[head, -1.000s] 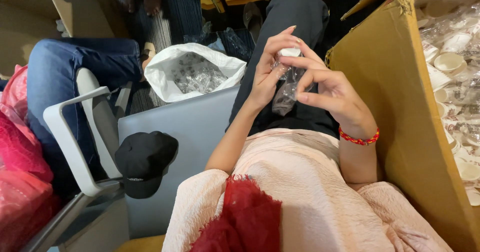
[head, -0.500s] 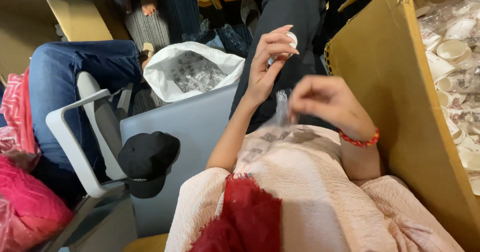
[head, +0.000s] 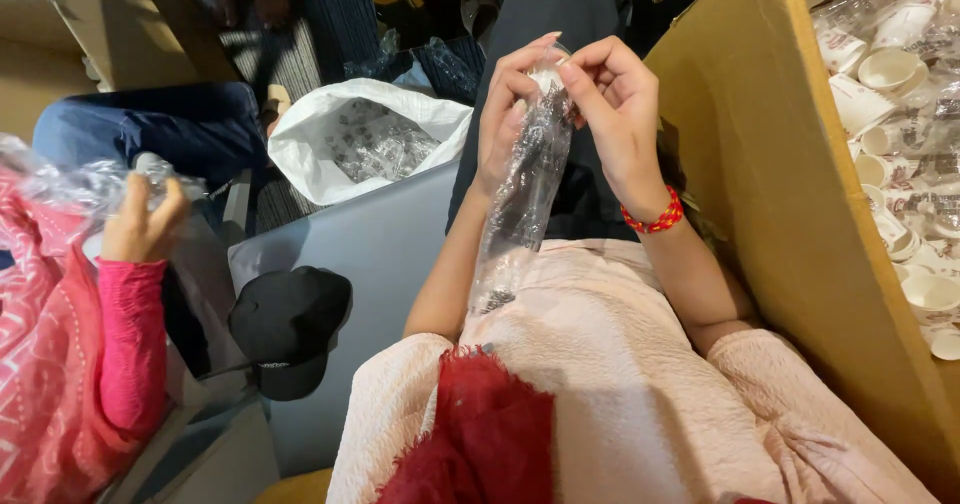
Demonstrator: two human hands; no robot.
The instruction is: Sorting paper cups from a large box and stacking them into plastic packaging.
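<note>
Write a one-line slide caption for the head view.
Both hands, left hand and right hand, pinch the top of a clear plastic sleeve beside a cardboard box.

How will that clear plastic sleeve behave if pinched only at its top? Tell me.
The clear plastic sleeve is probably floppy: it hangs limp from the left hand and right hand. It looks thin and crinkled, so likely very light. Its glossy film may slip from a loose hold.

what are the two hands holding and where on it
Both hands hold one clear plastic sleeve at its top end: left hand and right hand pinch it there, and the rest hangs down over the lap.
</note>
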